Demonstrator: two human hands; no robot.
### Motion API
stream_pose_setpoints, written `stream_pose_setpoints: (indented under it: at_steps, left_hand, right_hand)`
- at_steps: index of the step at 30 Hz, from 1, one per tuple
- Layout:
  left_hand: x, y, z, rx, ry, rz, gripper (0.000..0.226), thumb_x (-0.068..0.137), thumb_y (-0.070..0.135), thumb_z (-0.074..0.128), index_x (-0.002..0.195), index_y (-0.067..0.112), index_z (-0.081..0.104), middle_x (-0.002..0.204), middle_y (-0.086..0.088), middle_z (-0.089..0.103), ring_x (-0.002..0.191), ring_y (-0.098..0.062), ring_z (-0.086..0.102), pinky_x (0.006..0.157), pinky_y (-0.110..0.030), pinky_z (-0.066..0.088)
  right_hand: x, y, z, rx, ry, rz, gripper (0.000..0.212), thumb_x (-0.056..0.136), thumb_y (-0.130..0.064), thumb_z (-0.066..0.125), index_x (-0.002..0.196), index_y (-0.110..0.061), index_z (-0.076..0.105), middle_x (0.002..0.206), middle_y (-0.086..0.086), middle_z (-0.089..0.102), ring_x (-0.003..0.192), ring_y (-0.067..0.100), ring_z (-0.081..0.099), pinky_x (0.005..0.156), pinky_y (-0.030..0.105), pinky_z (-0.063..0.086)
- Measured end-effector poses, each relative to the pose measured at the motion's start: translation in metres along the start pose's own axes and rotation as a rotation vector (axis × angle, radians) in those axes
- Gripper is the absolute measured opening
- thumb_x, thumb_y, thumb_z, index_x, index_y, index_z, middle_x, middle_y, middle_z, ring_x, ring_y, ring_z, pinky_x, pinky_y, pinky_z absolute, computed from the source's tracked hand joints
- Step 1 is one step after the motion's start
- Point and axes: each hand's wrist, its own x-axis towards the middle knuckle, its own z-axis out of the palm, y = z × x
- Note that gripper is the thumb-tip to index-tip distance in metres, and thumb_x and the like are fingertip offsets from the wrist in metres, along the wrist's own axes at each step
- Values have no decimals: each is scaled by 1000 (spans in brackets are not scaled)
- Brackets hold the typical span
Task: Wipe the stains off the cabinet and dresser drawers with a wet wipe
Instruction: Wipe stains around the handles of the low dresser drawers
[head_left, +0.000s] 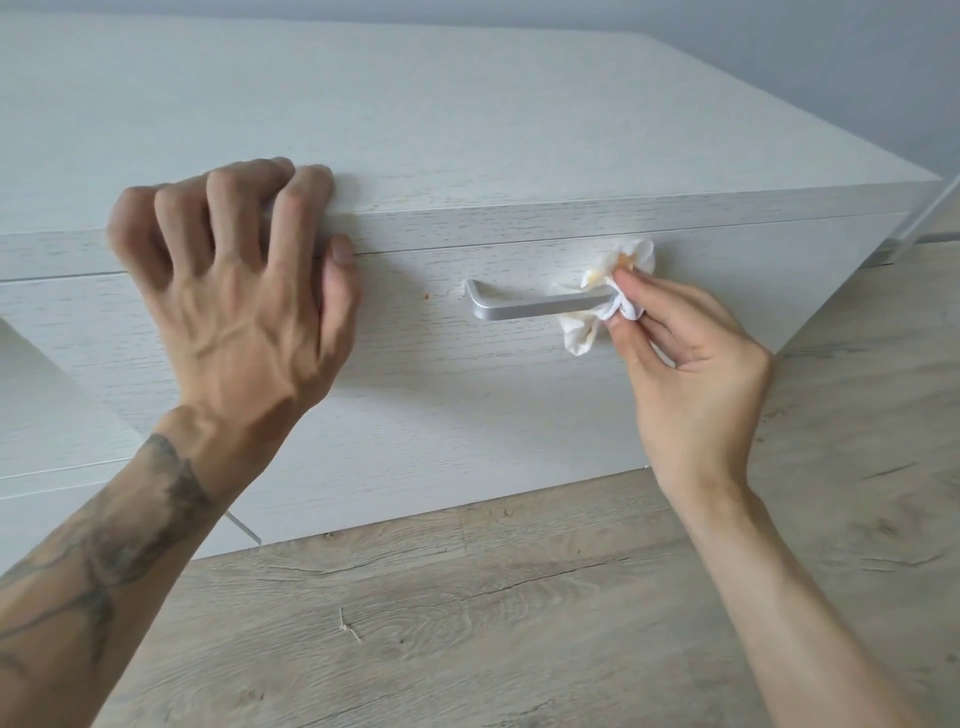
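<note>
The right hand is pinching a crumpled white wet wipe between thumb and fingertips, and is pressing it against the right end of the silver bar handle on the top drawer front. The wipe is bunching around that end of the handle, hiding it, and is showing orange-brown smears on its upper folds. A small orange stain spot is sitting on the drawer front just left of the handle, apart from the wipe.

Well to the left of the handle and above it, the left hand is gripping the front edge of the white wood-grain dresser top: its fingers are curling over onto the top surface while the thumb is pressing against the edge face below them. A dark tattoo is showing on the left forearm.

Below the handle, pale wood-look flooring is running under the dresser. A grey wall is standing behind the top, above and to the right of the handle.
</note>
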Motion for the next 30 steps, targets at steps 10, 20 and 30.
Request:
stream_pose_setpoints:
  at_steps: [10, 20, 30]
  left_hand:
    - [0, -1, 1, 9, 17, 10, 44, 110, 40, 30, 136, 15, 56, 133, -12, 54, 113, -29, 37, 105, -50, 25]
    - [1, -3, 4, 33, 39, 33, 44, 110, 39, 29, 135, 15, 56, 132, -12, 57, 111, -30, 38, 104, -47, 23]
    - [2, -2, 3, 46, 56, 47, 40, 109, 37, 35, 132, 14, 58, 129, -10, 57, 110, -29, 39, 103, -46, 24]
  right_hand:
    - [0, 1, -6, -206, 37, -248, 23, 94, 2, 77, 117, -2, 77, 115, 4, 75, 111, 19, 72, 100, 31, 56]
    - [2, -22, 35, -271, -82, -520, 11, 94, -13, 81, 105, -12, 84, 107, -4, 79, 96, 17, 72, 92, 40, 52]
    - [-6, -33, 73, -424, -4, -530, 12, 96, -4, 74, 97, -12, 83, 101, 0, 78, 84, 27, 66, 87, 38, 39]
